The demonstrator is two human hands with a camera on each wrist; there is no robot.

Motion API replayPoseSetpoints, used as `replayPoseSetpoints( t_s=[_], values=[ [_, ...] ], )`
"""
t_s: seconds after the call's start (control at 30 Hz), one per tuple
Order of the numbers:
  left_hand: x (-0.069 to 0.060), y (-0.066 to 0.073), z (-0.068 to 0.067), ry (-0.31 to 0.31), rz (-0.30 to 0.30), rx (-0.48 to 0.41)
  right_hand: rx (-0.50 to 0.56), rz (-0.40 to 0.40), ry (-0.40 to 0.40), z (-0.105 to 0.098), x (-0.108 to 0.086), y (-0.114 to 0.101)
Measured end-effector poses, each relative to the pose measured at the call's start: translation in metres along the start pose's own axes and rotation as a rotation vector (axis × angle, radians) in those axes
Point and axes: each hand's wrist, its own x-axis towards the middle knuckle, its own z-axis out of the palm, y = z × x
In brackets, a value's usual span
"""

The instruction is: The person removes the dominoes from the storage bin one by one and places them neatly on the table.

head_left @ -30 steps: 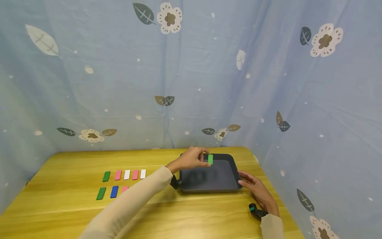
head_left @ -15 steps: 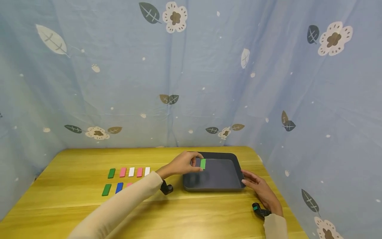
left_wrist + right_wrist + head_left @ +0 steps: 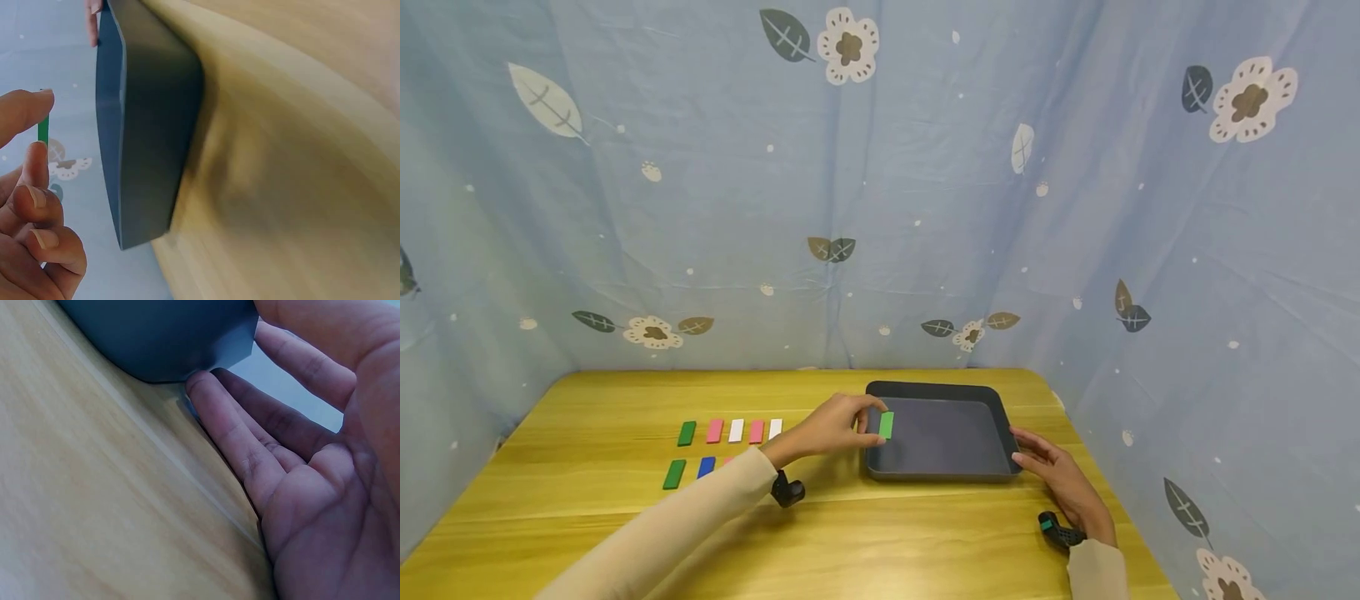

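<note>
My left hand (image 3: 833, 427) pinches a small bright green rectangular tile (image 3: 886, 425) by its ends, between thumb and finger. In the head view the tile appears over the left edge of a dark grey baking tray (image 3: 943, 476). The left wrist view shows the tile (image 3: 43, 130) edge-on, apart from the tray's wall (image 3: 153, 131). At the tray's right side, my right hand (image 3: 1063, 479) touches the outer wall with nearly straight fingers (image 3: 228, 428). Its thumb lies near the front right corner; the thumb's tip is out of sight in the right wrist view.
On the left of the wooden table (image 3: 880, 542) lie two rows of tiles: dark green (image 3: 687, 433), pink (image 3: 715, 431), white (image 3: 736, 431) and blue (image 3: 706, 467). The left sleeve (image 3: 677, 525) partly covers the front row. A flowered curtain (image 3: 760, 200) hangs behind and at the right.
My left hand has drawn back leftward and nearer, from over the tray's inside to its left edge, still pinching the green tile. The right hand stays at the tray. The head view shifted slightly.
</note>
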Motion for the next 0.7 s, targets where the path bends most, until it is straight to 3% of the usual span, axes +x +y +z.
replayPoseSetpoints(
  t_s=[0.7],
  values=[
    [-0.067, -0.019, -0.015, 0.015, -0.09, -0.016, -0.002, -0.005, -0.001, 0.0, -0.002, 0.0]
  ],
)
